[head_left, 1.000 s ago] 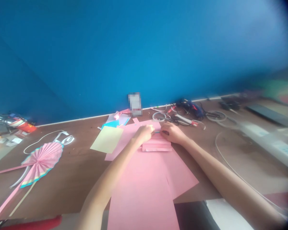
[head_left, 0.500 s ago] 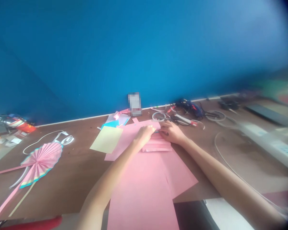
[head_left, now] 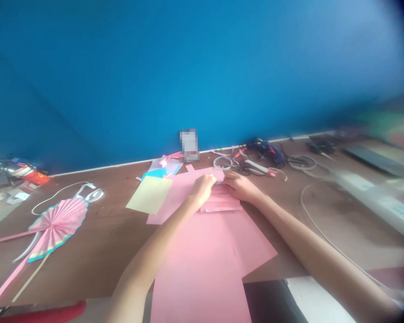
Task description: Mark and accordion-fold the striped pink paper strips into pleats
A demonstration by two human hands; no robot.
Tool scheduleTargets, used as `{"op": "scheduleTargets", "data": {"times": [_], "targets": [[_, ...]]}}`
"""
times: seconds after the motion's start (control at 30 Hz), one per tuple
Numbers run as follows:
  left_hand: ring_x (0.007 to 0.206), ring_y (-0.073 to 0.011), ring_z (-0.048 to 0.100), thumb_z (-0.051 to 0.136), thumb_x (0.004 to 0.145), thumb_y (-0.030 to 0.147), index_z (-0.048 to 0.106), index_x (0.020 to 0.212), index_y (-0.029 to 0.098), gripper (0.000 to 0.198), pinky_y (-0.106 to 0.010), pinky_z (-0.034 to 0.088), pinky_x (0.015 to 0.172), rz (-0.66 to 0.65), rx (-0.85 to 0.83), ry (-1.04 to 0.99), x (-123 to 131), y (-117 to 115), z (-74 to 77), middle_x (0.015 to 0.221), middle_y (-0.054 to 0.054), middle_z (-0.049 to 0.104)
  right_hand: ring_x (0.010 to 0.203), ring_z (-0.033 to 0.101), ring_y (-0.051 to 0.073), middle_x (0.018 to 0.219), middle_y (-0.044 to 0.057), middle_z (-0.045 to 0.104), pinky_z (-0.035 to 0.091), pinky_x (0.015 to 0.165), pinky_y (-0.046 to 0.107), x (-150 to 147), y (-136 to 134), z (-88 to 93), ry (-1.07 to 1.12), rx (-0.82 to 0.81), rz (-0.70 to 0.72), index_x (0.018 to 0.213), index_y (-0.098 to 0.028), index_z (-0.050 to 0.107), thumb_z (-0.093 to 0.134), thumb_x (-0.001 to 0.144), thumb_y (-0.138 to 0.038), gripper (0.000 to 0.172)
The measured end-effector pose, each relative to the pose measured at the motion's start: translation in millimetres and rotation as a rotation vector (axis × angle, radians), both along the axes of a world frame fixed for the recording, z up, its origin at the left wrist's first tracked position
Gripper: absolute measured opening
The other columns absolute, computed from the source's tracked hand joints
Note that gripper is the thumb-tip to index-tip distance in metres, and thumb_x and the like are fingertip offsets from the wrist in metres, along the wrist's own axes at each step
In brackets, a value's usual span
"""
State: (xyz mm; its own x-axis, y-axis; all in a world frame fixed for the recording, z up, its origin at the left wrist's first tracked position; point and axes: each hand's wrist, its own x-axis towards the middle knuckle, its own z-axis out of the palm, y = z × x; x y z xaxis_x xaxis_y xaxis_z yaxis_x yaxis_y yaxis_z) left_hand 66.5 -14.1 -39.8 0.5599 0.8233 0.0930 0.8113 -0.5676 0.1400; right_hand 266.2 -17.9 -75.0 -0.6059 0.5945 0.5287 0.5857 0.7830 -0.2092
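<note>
A pleated pink paper [head_left: 221, 205] with blue along its far edge lies across larger pink sheets [head_left: 198, 264]. On the left part of its far edge, my left hand [head_left: 204, 185] is closed with fingers pinched on the folds. My right hand [head_left: 243, 187] bends over the right part, fingertips pressed together on the same folded paper, close to the left fingers. What lies under both sets of fingertips is partly hidden. One pink sheet hangs over the table's front edge toward me. A pale yellow sheet [head_left: 149, 194] rests left of my left hand.
At left lies a pink pleated fan [head_left: 62, 222] with blue and yellow trim, near a white cable [head_left: 54, 197]. Blue paper [head_left: 154, 173] and a pixelated upright object [head_left: 189, 146] sit at the back. Rightward are a white-handled tool [head_left: 259, 168], cables and a power strip [head_left: 390, 211].
My right fingers have shifted slightly and lie flatter over the folds. My left hand and the papers stay nearly where they were.
</note>
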Motion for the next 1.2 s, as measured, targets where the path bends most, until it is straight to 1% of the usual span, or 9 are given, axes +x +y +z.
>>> {"op": "scheduleTargets", "data": {"times": [0.1,0.23,0.43,0.53,0.67,0.8,0.97,1.07,1.2], "targets": [[0.087,-0.0197,0.061,0.043,0.083,0.006,0.066,0.092,0.020,0.029,-0.027,0.045,0.071,0.001,0.002,-0.010,-1,1,-3.0,0.093,-0.005,0.066,0.090,0.057,0.021,0.091,0.008,0.065,0.045,0.084,0.033,0,0,1.6,-0.009,0.009,-0.011,0.103,-0.022,0.072,0.048,0.084,-0.007,0.034],[0.088,-0.0197,0.060,0.043,0.085,0.006,0.065,0.092,0.019,0.027,-0.027,0.045,0.072,0.008,0.020,0.038,-1,1,-2.9,0.095,-0.006,0.064,0.090,0.058,0.021,0.092,0.007,0.065,0.045,0.085,0.033,-1,-2,3.6,-0.023,0.031,-0.041,0.102,-0.022,0.072,0.050,0.084,-0.009,0.032],[0.093,-0.0201,0.060,0.041,0.087,0.005,0.065,0.095,0.018,0.028,-0.027,0.046,0.075,-0.094,0.003,0.107,-5,2,12.3,0.099,-0.008,0.063,0.092,0.058,0.021,0.094,0.008,0.065,0.045,0.084,0.032,-1,-4,4.9,-0.022,0.043,-0.051,0.107,-0.023,0.071,0.049,0.084,-0.009,0.034],[0.094,-0.0184,0.061,0.040,0.088,0.005,0.065,0.099,0.019,0.030,-0.025,0.046,0.077,-0.142,-0.027,0.080,-9,3,18.9,0.101,-0.007,0.063,0.091,0.058,0.021,0.095,0.008,0.065,0.044,0.083,0.032,0,-4,4.0,-0.028,0.044,-0.056,0.111,-0.023,0.070,0.048,0.086,-0.009,0.036],[0.092,-0.0186,0.062,0.041,0.092,0.014,0.066,0.098,0.019,0.027,-0.027,0.046,0.078,-0.177,-0.055,0.076,-13,5,21.5,0.100,-0.007,0.064,0.091,0.057,0.021,0.098,0.009,0.065,0.042,0.083,0.033,0,-3,2.9,-0.049,0.036,-0.059,0.113,-0.023,0.069,0.046,0.088,-0.010,0.037],[0.096,-0.0206,0.062,0.045,0.090,0.020,0.067,0.098,0.020,0.023,-0.028,0.047,0.078,-0.152,-0.018,0.127,-16,4,23.1,0.101,-0.008,0.064,0.092,0.056,0.021,0.096,0.008,0.064,0.040,0.081,0.032,1,-1,1.5,-0.078,0.021,-0.077,0.113,-0.023,0.068,0.046,0.087,-0.008,0.037],[0.093,-0.0217,0.063,0.054,0.084,0.021,0.069,0.097,0.021,0.019,-0.029,0.048,0.075,-0.130,-0.053,0.168,-21,5,23.0,0.098,-0.008,0.064,0.093,0.054,0.021,0.098,0.008,0.065,0.038,0.080,0.032,3,2,-1.5,-0.102,0.042,-0.125,0.097,-0.019,0.068,0.048,0.090,-0.013,0.023],[0.090,-0.0203,0.063,0.052,0.086,0.020,0.069,0.095,0.021,0.019,-0.028,0.047,0.074,-0.134,-0.077,0.129,-23,9,20.6,0.097,-0.007,0.065,0.094,0.054,0.021,0.097,0.007,0.065,0.036,0.079,0.031,3,2,-1.7,-0.121,0.049,-0.150,0.094,-0.020,0.067,0.049,0.091,-0.015,0.019],[0.087,-0.0194,0.064,0.057,0.085,0.022,0.068,0.095,0.022,0.015,-0.027,0.046,0.072,-0.104,-0.088,0.055,-23,12,17.0,0.096,-0.005,0.068,0.092,0.054,0.020,0.096,0.006,0.065,0.035,0.077,0.030,2,2,-0.1,-0.135,0.058,-0.174,0.092,-0.020,0.067,0.049,0.092,-0.017,0.018]]}}
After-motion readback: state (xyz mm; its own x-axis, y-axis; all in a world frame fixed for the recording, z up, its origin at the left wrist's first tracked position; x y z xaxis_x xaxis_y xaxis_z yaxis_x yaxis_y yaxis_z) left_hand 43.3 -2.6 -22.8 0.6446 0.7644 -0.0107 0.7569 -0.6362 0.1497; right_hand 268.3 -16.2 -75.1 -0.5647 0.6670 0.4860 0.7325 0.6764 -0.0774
